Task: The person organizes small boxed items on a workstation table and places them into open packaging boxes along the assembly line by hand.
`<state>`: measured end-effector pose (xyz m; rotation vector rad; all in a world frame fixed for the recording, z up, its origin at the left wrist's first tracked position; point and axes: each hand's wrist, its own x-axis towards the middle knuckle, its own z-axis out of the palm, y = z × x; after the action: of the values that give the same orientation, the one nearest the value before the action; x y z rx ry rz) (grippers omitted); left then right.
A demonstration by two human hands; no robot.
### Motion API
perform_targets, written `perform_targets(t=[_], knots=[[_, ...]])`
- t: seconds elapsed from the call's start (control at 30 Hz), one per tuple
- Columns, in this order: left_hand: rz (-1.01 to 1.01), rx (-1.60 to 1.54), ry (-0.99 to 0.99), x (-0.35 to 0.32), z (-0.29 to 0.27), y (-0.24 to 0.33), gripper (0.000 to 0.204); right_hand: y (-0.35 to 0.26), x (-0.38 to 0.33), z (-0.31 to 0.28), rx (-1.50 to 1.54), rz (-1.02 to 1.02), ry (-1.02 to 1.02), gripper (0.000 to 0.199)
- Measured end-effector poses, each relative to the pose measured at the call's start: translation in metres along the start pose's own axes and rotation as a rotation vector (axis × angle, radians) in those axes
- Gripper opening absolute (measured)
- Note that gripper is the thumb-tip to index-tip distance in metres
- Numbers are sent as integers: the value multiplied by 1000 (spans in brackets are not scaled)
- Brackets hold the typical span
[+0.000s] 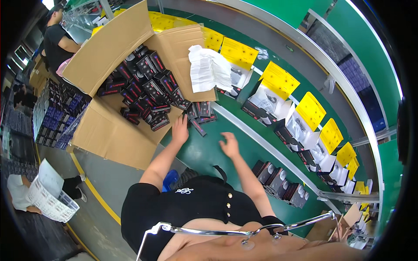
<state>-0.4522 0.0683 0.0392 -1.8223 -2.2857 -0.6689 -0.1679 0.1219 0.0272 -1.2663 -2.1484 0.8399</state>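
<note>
My left hand [180,129] lies at the near edge of a big brown carton [117,135], its fingers stretched out and nothing in them. Just beyond its fingertips, several small black boxes [203,108] rest on the green worktable [198,150]. One single black box [198,128] lies slanted, apart from that cluster and nearest me. Inside the carton is a jumbled heap of similar black boxes [152,89] with red and purple print. To the right, over bare tabletop, my right hand [229,145] holds nothing; its fingers are apart and slightly bent.
Open boxes with yellow lids [278,80] line a green conveyor beyond a metal rail [244,128]. Crumpled white paper [209,69] covers a carton flap. Dark boxes with round discs [278,182] stand right. Two people are at left, one with a white basket [54,198].
</note>
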Motion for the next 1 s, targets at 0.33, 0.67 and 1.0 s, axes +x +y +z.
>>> perform_targets(t=[0.33,0.67,1.0], knots=[[128,-217,-317,11,5,-22,29,-1,17,81,-48,-84,-328,43],[-186,-1186,-942,-40,87,14,57,41,-101,43,693,508,360,7],[-585,-310,-81,73,99,52,104,74,-162,63,834,988,479,39]])
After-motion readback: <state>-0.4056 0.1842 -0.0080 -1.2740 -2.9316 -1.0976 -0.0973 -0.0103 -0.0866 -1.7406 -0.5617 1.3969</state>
